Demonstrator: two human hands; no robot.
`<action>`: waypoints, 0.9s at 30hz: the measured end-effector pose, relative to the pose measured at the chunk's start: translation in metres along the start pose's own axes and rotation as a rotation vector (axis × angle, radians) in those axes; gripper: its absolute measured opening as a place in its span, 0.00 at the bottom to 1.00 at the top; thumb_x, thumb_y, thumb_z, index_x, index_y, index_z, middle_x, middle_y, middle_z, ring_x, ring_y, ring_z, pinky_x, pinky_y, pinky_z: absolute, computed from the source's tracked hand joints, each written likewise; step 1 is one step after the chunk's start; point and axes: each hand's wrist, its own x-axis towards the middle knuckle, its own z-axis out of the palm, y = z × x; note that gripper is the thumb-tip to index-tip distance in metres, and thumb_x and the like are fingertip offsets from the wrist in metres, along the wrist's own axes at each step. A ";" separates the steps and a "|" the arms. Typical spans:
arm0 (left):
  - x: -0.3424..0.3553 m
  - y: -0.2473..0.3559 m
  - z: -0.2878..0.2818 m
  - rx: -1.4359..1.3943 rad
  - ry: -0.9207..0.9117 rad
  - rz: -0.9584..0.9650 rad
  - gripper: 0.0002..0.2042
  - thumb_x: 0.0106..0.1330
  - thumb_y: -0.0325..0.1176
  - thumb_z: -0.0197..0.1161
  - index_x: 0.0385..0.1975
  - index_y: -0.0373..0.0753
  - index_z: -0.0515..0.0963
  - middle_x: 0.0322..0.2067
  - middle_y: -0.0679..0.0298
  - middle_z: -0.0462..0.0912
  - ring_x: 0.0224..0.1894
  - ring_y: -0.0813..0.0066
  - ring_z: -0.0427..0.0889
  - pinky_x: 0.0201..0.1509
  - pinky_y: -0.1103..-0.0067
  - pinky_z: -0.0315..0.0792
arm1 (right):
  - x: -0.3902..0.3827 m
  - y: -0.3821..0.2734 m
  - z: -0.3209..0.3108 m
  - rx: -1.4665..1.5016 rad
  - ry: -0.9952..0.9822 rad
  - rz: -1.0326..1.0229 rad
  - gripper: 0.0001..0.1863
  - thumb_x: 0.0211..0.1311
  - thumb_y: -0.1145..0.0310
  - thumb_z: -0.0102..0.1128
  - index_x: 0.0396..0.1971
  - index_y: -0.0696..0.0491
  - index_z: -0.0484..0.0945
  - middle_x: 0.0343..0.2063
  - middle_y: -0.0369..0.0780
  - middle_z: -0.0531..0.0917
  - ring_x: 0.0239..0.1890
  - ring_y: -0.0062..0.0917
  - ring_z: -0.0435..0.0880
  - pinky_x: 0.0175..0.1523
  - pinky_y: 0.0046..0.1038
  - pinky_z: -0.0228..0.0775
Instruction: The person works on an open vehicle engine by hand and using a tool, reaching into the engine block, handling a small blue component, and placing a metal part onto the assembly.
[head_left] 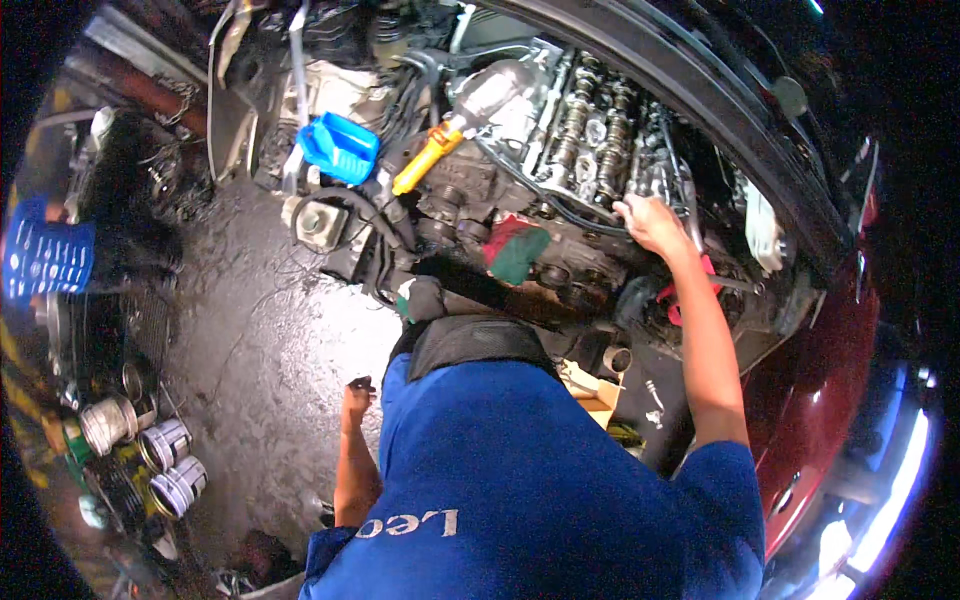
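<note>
My right hand (648,222) reaches into the engine with curled fingers at the end of the exposed cylinder head (590,120) and its camshafts; what they grip is hidden. My left hand (359,395) hangs low beside my body over the floor, fingers loosely bent and apart, apparently empty. Left of the cylinder head lie a yellow-handled work lamp (430,155) and a blue plastic tray (340,148). A red and green cloth (515,245) rests on the engine below my right hand. A red tool (675,305) and a wrench (742,283) are behind my right forearm.
Buckets (165,445) and assorted parts crowd the dark wet floor (240,380) at left, with a blue tool holder (45,250) above them. An open cardboard box (595,395) is low beside me. The car's dark red body (810,400) borders the right side, beneath a long dark edge (700,95).
</note>
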 end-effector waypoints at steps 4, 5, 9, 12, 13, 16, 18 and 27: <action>0.018 0.046 0.016 -0.036 -0.037 0.029 0.24 0.67 0.52 0.61 0.48 0.35 0.76 0.29 0.59 0.84 0.24 0.75 0.82 0.23 0.80 0.70 | 0.003 0.026 0.019 0.177 0.179 -0.322 0.17 0.70 0.56 0.49 0.39 0.55 0.76 0.32 0.54 0.82 0.39 0.51 0.81 0.44 0.47 0.71; 0.019 0.051 0.015 -0.008 -0.002 0.036 0.24 0.67 0.52 0.62 0.49 0.36 0.76 0.30 0.59 0.84 0.26 0.74 0.83 0.25 0.80 0.71 | -0.001 0.000 0.001 0.102 -0.027 -0.004 0.15 0.68 0.58 0.51 0.39 0.55 0.77 0.34 0.53 0.82 0.40 0.49 0.81 0.45 0.46 0.72; 0.026 0.075 0.014 0.076 -0.012 0.064 0.25 0.68 0.52 0.61 0.50 0.34 0.76 0.31 0.58 0.84 0.26 0.74 0.83 0.25 0.80 0.71 | -0.003 0.020 0.017 0.128 0.170 -0.267 0.12 0.67 0.63 0.50 0.38 0.57 0.76 0.35 0.53 0.82 0.41 0.49 0.81 0.47 0.46 0.72; 0.024 0.070 0.003 0.098 -0.015 0.023 0.24 0.69 0.51 0.59 0.51 0.33 0.75 0.31 0.58 0.84 0.25 0.75 0.82 0.23 0.81 0.69 | 0.000 0.011 0.013 0.131 0.052 -0.130 0.11 0.65 0.65 0.50 0.37 0.57 0.76 0.36 0.52 0.81 0.43 0.47 0.81 0.48 0.44 0.72; 0.024 0.066 0.001 0.092 -0.008 -0.008 0.24 0.69 0.50 0.59 0.50 0.33 0.76 0.30 0.58 0.84 0.24 0.76 0.81 0.23 0.81 0.69 | 0.002 0.012 0.018 0.087 0.052 -0.061 0.10 0.63 0.65 0.51 0.35 0.55 0.76 0.32 0.52 0.81 0.40 0.48 0.80 0.45 0.44 0.73; 0.019 0.059 -0.004 0.121 -0.024 0.001 0.24 0.69 0.50 0.59 0.49 0.32 0.76 0.29 0.59 0.84 0.24 0.76 0.81 0.22 0.81 0.69 | 0.007 0.026 0.034 0.049 0.139 -0.124 0.09 0.61 0.65 0.52 0.32 0.54 0.76 0.28 0.51 0.80 0.36 0.48 0.81 0.41 0.44 0.74; 0.016 0.054 -0.005 0.113 -0.029 0.004 0.24 0.69 0.51 0.59 0.48 0.32 0.76 0.29 0.59 0.84 0.24 0.76 0.82 0.22 0.81 0.70 | 0.010 0.032 0.032 0.056 0.163 -0.307 0.11 0.64 0.64 0.51 0.37 0.55 0.77 0.29 0.52 0.81 0.35 0.48 0.82 0.42 0.43 0.73; 0.011 0.033 -0.006 0.054 -0.029 0.018 0.26 0.69 0.53 0.58 0.49 0.31 0.75 0.31 0.55 0.85 0.25 0.74 0.83 0.24 0.80 0.72 | 0.008 0.010 0.014 0.072 -0.023 -0.046 0.15 0.67 0.59 0.52 0.35 0.56 0.76 0.27 0.53 0.81 0.33 0.51 0.80 0.37 0.45 0.70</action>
